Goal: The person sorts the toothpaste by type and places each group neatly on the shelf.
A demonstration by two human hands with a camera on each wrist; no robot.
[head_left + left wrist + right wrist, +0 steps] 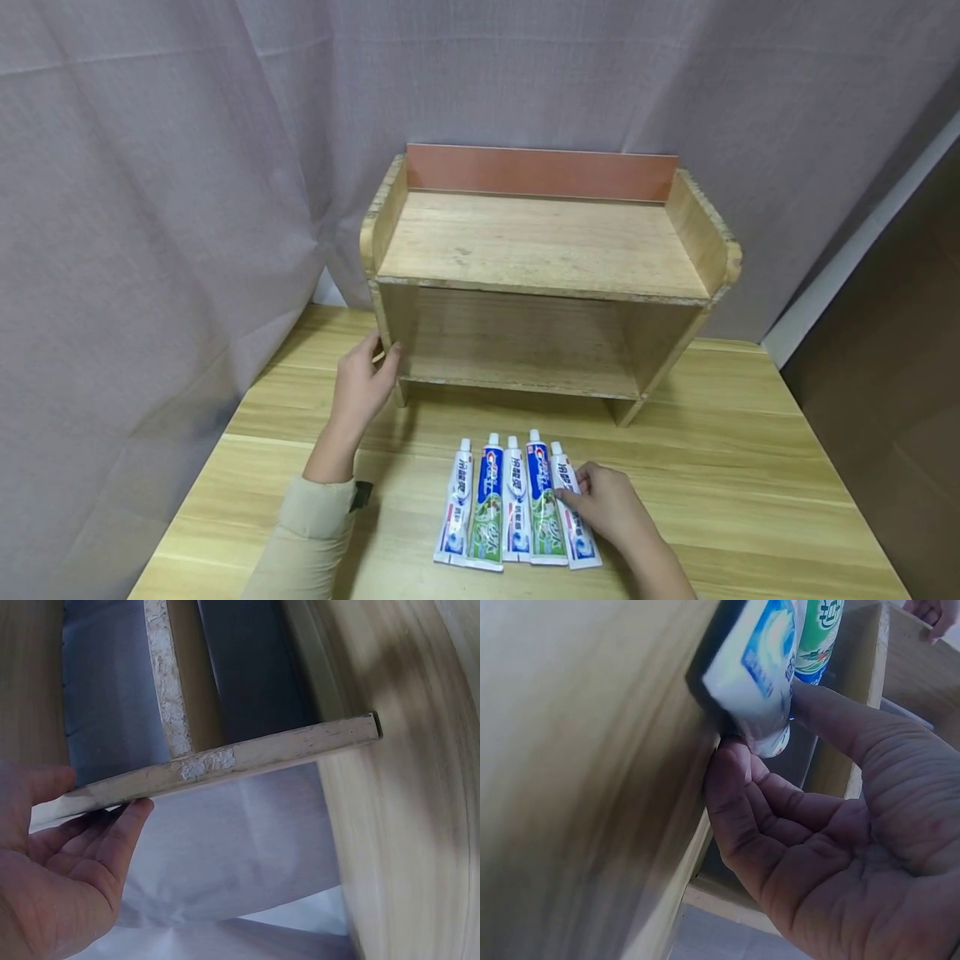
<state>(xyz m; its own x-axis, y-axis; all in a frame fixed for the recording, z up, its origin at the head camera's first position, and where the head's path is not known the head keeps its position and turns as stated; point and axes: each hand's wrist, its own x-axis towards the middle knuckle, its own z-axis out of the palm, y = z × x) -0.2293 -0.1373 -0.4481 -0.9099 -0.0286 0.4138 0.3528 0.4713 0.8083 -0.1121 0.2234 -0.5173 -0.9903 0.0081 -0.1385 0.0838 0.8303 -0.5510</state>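
Note:
On the table stands a small two-tier wooden shelf [540, 250]. My left hand [360, 383] grips the front edge of its left side panel [277, 754], thumb on the inner face and fingers on the outer. In front of the shelf, several toothpaste tubes lie side by side, caps toward it, white ones alternating with blue-and-green ones. My right hand [615, 504] pinches the rightmost white toothpaste tube [583, 546], thumb over its top and fingers at its right edge. Beside it lies a blue-and-green tube [545, 508], also partly seen in the right wrist view.
A reddish-brown strip [540, 172] runs along the back of the shelf's top. Grey cloth [187, 208] hangs behind and to the left. At the right a dark brown panel [885, 358] stands by the edge of the wood-grain table [750, 467].

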